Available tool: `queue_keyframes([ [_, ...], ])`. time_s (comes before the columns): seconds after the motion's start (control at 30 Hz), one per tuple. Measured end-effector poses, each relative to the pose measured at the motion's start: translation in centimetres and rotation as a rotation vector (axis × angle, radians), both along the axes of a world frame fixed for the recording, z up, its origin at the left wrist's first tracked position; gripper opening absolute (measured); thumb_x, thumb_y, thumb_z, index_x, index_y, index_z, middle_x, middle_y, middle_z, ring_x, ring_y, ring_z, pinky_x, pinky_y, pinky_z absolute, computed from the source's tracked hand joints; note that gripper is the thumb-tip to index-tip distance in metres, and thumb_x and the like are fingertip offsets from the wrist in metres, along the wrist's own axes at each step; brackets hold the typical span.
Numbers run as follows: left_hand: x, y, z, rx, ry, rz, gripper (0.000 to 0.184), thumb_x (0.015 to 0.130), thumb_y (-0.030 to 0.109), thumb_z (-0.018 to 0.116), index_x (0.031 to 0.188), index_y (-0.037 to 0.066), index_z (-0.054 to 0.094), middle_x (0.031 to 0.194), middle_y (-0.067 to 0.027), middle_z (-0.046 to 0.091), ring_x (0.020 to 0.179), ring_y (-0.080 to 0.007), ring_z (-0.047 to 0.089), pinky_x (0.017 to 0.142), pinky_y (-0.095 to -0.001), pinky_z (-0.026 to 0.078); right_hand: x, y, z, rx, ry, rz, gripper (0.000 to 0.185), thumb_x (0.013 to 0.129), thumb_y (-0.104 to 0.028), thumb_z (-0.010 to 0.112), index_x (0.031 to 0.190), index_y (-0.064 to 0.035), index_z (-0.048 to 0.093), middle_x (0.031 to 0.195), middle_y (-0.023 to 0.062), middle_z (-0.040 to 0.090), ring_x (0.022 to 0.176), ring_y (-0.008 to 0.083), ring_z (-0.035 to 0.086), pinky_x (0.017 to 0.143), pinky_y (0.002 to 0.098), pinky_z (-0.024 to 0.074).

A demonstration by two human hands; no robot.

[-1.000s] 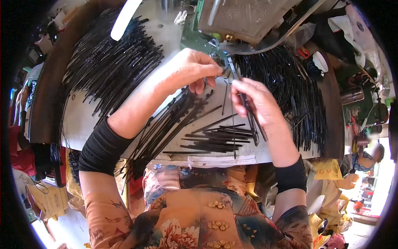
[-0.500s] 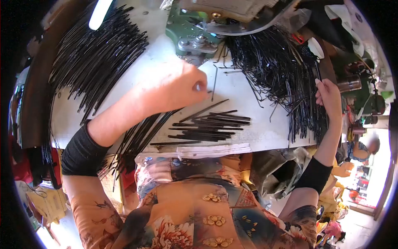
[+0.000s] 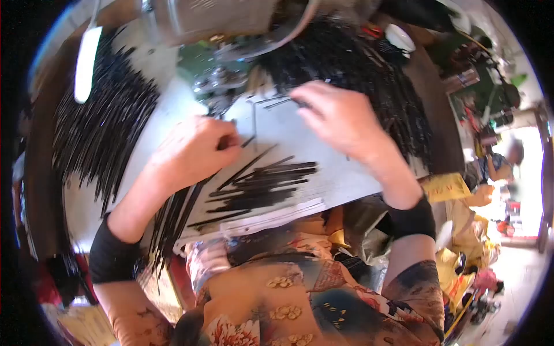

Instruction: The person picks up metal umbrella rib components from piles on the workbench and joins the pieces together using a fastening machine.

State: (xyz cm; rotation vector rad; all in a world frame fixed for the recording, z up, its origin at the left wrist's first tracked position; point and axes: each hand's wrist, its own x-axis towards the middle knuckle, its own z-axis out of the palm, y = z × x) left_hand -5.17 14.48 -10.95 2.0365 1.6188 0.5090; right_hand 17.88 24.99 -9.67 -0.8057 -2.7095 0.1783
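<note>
Clock positions are taken from the centre of the head view, with 12 at the far side.

Right hand [image 3: 343, 118]: at 1 o'clock. Half a second ago it was at 3 o'clock, at the outer edge of the tangled pile [image 3: 369, 75]; it has since returned inward. The dark lengths gripped in it one second ago are no longer visible in it. Probable reading: they have been laid aside, leaving this hand available for handling. Thumb and fingers appear bent toward one another beside the thin bent rods [image 3: 254, 118], located between 11 and 12 o'clock. Motion blur is present; whether the fingers are clamped on a rod cannot be told.

Left hand [image 3: 193, 150]: between 9 and 10 o'clock, in front of the green machine [image 3: 202, 69] at 11 o'clock. Fingers are curled inward; any rod inside the curl cannot be confirmed.

Straight dark rods [image 3: 271, 181] lie on the white surface [image 3: 340, 179] near the centre, toward 6 o'clock. A longer bundle [image 3: 179, 213] extends toward 8 o'clock. The large pile [image 3: 101, 127] lies at 10 o'clock.
</note>
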Motion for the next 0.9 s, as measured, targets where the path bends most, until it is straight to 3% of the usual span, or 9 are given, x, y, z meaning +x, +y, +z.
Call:
queue_keyframes([
  [0.13, -0.7, 0.3, -0.5, -0.272, -0.387, 0.092, 0.02, 0.075, 0.01, 0.065, 0.09, -0.002, 0.065, 0.066, -0.0075, 0.062, 0.06, -0.0118, 0.058, 0.059, -0.0256, 0.047, -2.6, 0.4, -2.1, 0.142, -0.143, 0.093, 0.021, 0.08, -0.007, 0.049, 0.099, -0.0041, 0.056, 0.098, 0.0109, 0.058, 0.083, 0.0284, 0.062, 0.065, 0.038, 0.0513],
  [0.23, -1.0, 0.4, -0.2, -0.334, -0.473, 0.09, 0.019, 0.076, 0.004, 0.064, 0.094, -0.004, 0.063, 0.072, -0.0032, 0.062, 0.064, -0.0058, 0.057, 0.058, -0.0209, 0.047, -3.3, 1.0, -2.5, 0.188, -0.213, 0.126, 0.012, 0.079, -0.006, 0.048, 0.089, -0.0022, 0.054, 0.09, 0.012, 0.056, 0.08, 0.0291, 0.062, 0.064, 0.0391, 0.0508],
  [0.4, -1.2, 0.7, 0.7, -0.339, -0.458, 0.099, 0.023, 0.077, 0.006, 0.064, 0.097, -0.005, 0.062, 0.072, -0.0029, 0.061, 0.062, -0.0057, 0.055, 0.052, -0.021, 0.046, -3.5, 1.3, -2.9, 0.209, -0.116, 0.135, 0.007, 0.08, -0.008, 0.048, 0.082, -0.0031, 0.053, 0.086, 0.0113, 0.055, 0.078, 0.0286, 0.061, 0.061, 0.0388, 0.0503],
  [0.53, -1.7, 1.3, 0.6, -0.377, -0.403, 0.148, 0.025, 0.08, 0.011, 0.062, 0.099, -0.005, 0.061, 0.075, -0.0031, 0.062, 0.06, -0.0069, 0.056, 0.049, -0.021, 0.045, -4.1, 0.5, -2.4, 0.159, -0.014, 0.092, 0.007, 0.081, -0.01, 0.051, 0.084, -0.0051, 0.055, 0.085, 0.0104, 0.057, 0.073, 0.028, 0.062, 0.058, 0.0383, 0.0503],
  [0.6, -1.9, 1.6, 0.5, -0.359, -0.502, 0.156, 0.026, 0.081, 0.014, 0.061, 0.1, -0.004, 0.061, 0.074, -0.0036, 0.062, 0.059, -0.0075, 0.056, 0.049, -0.021, 0.045, -4.9, -0.3, -1.5, 0.143, 0.064, 0.084, 0.007, 0.081, -0.01, 0.054, 0.086, -0.006, 0.056, 0.085, 0.0115, 0.06, 0.072, 0.0259, 0.064, 0.057, 0.0362, 0.0512],
  [0.7, -2.6, 1.9, -0.1, -0.319, -0.632, 0.195, 0.032, 0.084, 0.018, 0.059, 0.106, -0.005, 0.058, 0.074, -0.0042, 0.062, 0.057, -0.008, 0.056, 0.045, -0.0204, 0.042, -6.1, -0.8, -1.6, 0.028, 0.408, 0.049, 0.009, 0.084, -0.014, 0.056, 0.089, -0.0065, 0.055, 0.08, 0.0096, 0.063, 0.065, 0.0243, 0.064, 0.055, 0.0345, 0.0503],
  [0.77, -3.1, 1.9, -0.1, -0.287, -0.666, 0.211, 0.033, 0.085, 0.019, 0.058, 0.106, -0.005, 0.058, 0.074, -0.0038, 0.062, 0.056, -0.008, 0.056, 0.046, -0.0204, 0.042, -6.6, -0.5, -2.5, -0.271, 0.56, 0.022, 0.013, 0.086, -0.016, 0.058, 0.093, -0.006, 0.054, 0.073, 0.0088, 0.064, 0.059, 0.0225, 0.064, 0.054, 0.0318, 0.0496],
  [0.83, -3.3, 1.9, 0.2, -0.246, -0.692, 0.226, 0.033, 0.085, 0.02, 0.059, 0.106, -0.005, 0.058, 0.074, -0.0035, 0.062, 0.056, -0.008, 0.056, 0.048, -0.0202, 0.042, -6.8, -0.3, -3.2, -0.599, 0.573, -0.019, 0.013, 0.086, -0.011, 0.057, 0.096, -0.0041, 0.054, 0.071, 0.0083, 0.063, 0.062, 0.017, 0.064, 0.056, 0.0291, 0.0494],
  [0.9, -3.7, 1.9, -0.2, -0.233, -0.764, 0.278, 0.033, 0.084, 0.021, 0.059, 0.105, -0.004, 0.059, 0.075, -0.0043, 0.062, 0.055, -0.0083, 0.056, 0.048, -0.02, 0.042, -6.7, -0.2, -4.1, -0.684, 0.489, -0.026, 0.014, 0.085, -0.01, 0.057, 0.096, -0.0021, 0.054, 0.072, 0.0092, 0.063, 0.062, 0.0161, 0.063, 0.057, 0.0284, 0.0492],
])
